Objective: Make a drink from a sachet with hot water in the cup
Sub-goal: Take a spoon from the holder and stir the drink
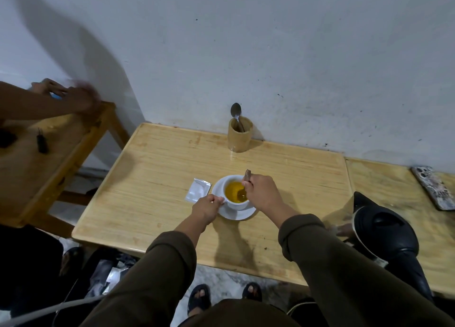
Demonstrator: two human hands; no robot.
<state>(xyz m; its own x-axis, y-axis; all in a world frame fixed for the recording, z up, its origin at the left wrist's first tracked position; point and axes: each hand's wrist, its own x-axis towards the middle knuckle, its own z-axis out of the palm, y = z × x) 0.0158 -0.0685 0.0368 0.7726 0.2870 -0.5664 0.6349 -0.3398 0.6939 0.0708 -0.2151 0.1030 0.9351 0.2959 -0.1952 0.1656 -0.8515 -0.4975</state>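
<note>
Cup [235, 198]: white, upright on a white saucer [242, 214] near the middle of a pale wooden table [157, 179], filled with yellow-orange liquid. Left hand [206, 207]: at 9 o'clock of the cup, fingers pinched on its handle. Right hand [262, 191]: at 3 o'clock of the cup, closed around the handle of a spoon [242, 192], whose bowl sits in the liquid and whose handle end pokes up above the knuckles. Sachet [198, 190]: white, flat on the table at 9 o'clock of the saucer, just beside its rim; whether it is torn open cannot be told. Wooden holder [240, 137]: upright at 12 o'clock, against the wall, with a second spoon [235, 111] standing in it, bowl up. Black kettle [385, 230]: at 3 o'clock, at the table's right edge. Phone [434, 187]: face down on the adjoining table at 3 o'clock. Another person's hands [73, 96]: blurred, over a separate wooden table at 10 o'clock.
</note>
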